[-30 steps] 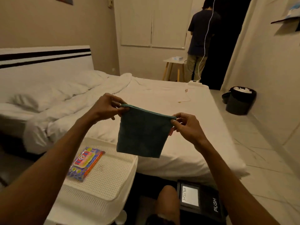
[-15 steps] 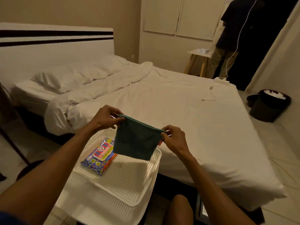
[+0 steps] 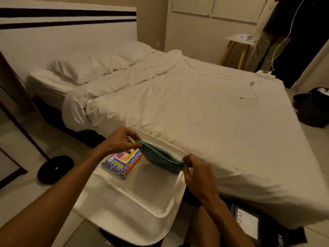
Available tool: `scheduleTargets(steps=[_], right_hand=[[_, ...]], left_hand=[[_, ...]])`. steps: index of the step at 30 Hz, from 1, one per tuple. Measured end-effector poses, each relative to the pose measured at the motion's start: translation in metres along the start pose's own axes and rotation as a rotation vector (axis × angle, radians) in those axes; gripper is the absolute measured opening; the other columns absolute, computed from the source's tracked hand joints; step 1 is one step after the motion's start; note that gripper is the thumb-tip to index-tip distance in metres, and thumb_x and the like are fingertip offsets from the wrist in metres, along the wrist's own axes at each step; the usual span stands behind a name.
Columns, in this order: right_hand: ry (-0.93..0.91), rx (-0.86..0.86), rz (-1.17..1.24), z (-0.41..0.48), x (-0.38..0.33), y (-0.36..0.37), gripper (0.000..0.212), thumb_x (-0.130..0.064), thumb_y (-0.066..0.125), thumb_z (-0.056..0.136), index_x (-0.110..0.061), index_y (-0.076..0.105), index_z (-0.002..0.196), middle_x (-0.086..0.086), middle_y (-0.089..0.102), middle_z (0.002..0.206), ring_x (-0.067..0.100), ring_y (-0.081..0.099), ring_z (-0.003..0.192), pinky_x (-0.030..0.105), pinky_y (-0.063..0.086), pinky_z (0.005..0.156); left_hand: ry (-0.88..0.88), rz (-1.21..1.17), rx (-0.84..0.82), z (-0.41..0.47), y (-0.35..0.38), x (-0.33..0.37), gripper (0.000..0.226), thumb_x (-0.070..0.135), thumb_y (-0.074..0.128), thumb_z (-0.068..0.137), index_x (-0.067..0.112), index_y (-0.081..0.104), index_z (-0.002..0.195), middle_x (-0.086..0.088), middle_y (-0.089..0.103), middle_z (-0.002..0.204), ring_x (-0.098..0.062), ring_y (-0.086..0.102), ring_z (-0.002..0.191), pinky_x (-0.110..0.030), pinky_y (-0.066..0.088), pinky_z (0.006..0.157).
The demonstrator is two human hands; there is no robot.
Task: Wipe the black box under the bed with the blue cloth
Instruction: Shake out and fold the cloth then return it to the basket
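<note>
I hold the blue cloth [image 3: 160,155] folded and stretched between both hands, low over a white perforated tray [image 3: 138,196]. My left hand [image 3: 121,139] pinches its left corner, and my right hand [image 3: 195,168] pinches its right corner. The black box [image 3: 263,227] with white "PUSH" lettering pokes out from under the white bed [image 3: 195,107] at the bottom right, partly hidden by my right forearm and the hanging sheet.
A colourful wipes pack [image 3: 122,161] lies in the tray. A black round object [image 3: 55,169] sits on the tiled floor at left. A black bin [image 3: 313,107] stands right of the bed. A person [image 3: 284,29] stands by a small wooden table [image 3: 238,45]. A cable [image 3: 252,90] lies on the sheet.
My hands have lowered the cloth from chest height down over the tray, and it now hangs shorter, folded over. The view has swung left and down.
</note>
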State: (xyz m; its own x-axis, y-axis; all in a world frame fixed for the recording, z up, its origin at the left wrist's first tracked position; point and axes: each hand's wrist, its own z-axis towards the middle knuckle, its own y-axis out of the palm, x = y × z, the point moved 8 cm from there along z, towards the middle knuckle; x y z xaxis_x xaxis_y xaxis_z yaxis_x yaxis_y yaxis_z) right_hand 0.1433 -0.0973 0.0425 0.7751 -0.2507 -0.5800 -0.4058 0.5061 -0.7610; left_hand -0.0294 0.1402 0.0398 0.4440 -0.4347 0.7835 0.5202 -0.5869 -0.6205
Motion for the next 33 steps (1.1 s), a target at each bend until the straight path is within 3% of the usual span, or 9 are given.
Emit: scheduleTargets(steps=[4, 8, 12, 15, 19, 22, 25, 28, 33], right_hand=[[-0.092, -0.402, -0.271, -0.057, -0.017, 0.072, 0.018, -0.026, 0.053, 0.086, -0.024, 0.065, 0.100, -0.004, 0.067, 0.109, 0.022, 0.056, 0.105, 0.034, 0.041, 0.091], [-0.124, -0.488, -0.344, -0.070, -0.032, 0.095, 0.021, -0.031, 0.054, 0.083, -0.020, 0.067, 0.095, 0.000, 0.070, 0.105, 0.026, 0.057, 0.106, 0.036, 0.032, 0.095], [-0.140, -0.607, -0.428, -0.067, -0.033, 0.102, 0.020, -0.029, 0.059, 0.084, -0.018, 0.071, 0.094, 0.005, 0.072, 0.102, 0.031, 0.062, 0.102, 0.037, 0.032, 0.095], [-0.123, -0.725, -0.429, -0.060, -0.033, 0.107, 0.022, -0.029, 0.061, 0.085, -0.016, 0.076, 0.094, 0.008, 0.073, 0.099, 0.032, 0.065, 0.098, 0.037, 0.036, 0.092], [-0.028, -0.629, -0.317, -0.020, -0.021, 0.096, 0.023, -0.033, 0.063, 0.091, -0.016, 0.076, 0.101, 0.007, 0.074, 0.105, 0.025, 0.068, 0.098, 0.032, 0.050, 0.082], [-0.003, -0.426, -0.364, 0.011, -0.002, 0.082, 0.026, -0.029, 0.060, 0.093, -0.016, 0.069, 0.114, 0.008, 0.067, 0.119, 0.026, 0.063, 0.110, 0.037, 0.050, 0.092], [-0.040, -0.366, -0.528, 0.026, 0.014, 0.087, 0.026, -0.022, 0.056, 0.094, -0.015, 0.061, 0.118, 0.010, 0.061, 0.124, 0.028, 0.059, 0.112, 0.037, 0.044, 0.096], [-0.042, -0.427, -0.557, 0.031, 0.023, 0.104, 0.024, -0.019, 0.049, 0.098, -0.012, 0.060, 0.118, 0.012, 0.062, 0.124, 0.029, 0.058, 0.113, 0.039, 0.040, 0.100], [-0.007, -0.457, -0.569, 0.038, 0.038, 0.119, 0.030, -0.016, 0.042, 0.102, -0.009, 0.051, 0.130, 0.014, 0.063, 0.125, 0.030, 0.058, 0.116, 0.041, 0.038, 0.104]], left_hand=[[-0.086, 0.271, -0.125, -0.041, 0.027, -0.058, 0.022, 0.019, 0.090, 0.065, 0.034, 0.075, 0.064, 0.017, 0.065, 0.055, 0.001, 0.054, 0.055, -0.021, 0.045, 0.058], [-0.137, 0.431, -0.266, -0.064, 0.041, -0.075, 0.026, 0.019, 0.084, 0.065, 0.040, 0.070, 0.059, 0.022, 0.065, 0.058, 0.007, 0.057, 0.056, -0.018, 0.046, 0.059], [-0.184, 0.624, -0.465, -0.067, 0.054, -0.070, 0.014, 0.027, 0.078, 0.074, 0.027, 0.080, 0.088, 0.010, 0.074, 0.083, -0.005, 0.064, 0.076, -0.029, 0.054, 0.081], [-0.261, 0.677, -0.568, -0.068, 0.064, -0.070, 0.025, 0.039, 0.072, 0.084, 0.017, 0.079, 0.091, 0.005, 0.067, 0.077, -0.010, 0.060, 0.076, -0.029, 0.052, 0.079], [-0.182, 0.631, -0.361, -0.044, 0.066, -0.052, 0.030, 0.044, 0.065, 0.092, 0.017, 0.079, 0.094, -0.002, 0.068, 0.078, -0.012, 0.057, 0.074, -0.026, 0.042, 0.072], [-0.105, 0.517, -0.115, -0.022, 0.065, -0.037, 0.020, 0.031, 0.069, 0.089, 0.022, 0.077, 0.105, -0.001, 0.075, 0.097, -0.015, 0.067, 0.089, -0.024, 0.043, 0.075], [-0.147, 0.417, 0.150, -0.005, 0.060, -0.036, 0.030, 0.029, 0.068, 0.089, 0.021, 0.069, 0.118, -0.001, 0.073, 0.106, -0.023, 0.064, 0.107, -0.029, 0.042, 0.082], [-0.193, 0.389, 0.164, 0.011, 0.075, -0.047, 0.037, 0.030, 0.066, 0.091, 0.012, 0.063, 0.124, -0.010, 0.068, 0.117, -0.031, 0.060, 0.115, -0.037, 0.044, 0.091], [-0.247, 0.299, 0.153, 0.029, 0.084, -0.064, 0.022, 0.027, 0.067, 0.091, 0.013, 0.068, 0.108, -0.008, 0.070, 0.104, -0.026, 0.065, 0.100, -0.031, 0.044, 0.079]])
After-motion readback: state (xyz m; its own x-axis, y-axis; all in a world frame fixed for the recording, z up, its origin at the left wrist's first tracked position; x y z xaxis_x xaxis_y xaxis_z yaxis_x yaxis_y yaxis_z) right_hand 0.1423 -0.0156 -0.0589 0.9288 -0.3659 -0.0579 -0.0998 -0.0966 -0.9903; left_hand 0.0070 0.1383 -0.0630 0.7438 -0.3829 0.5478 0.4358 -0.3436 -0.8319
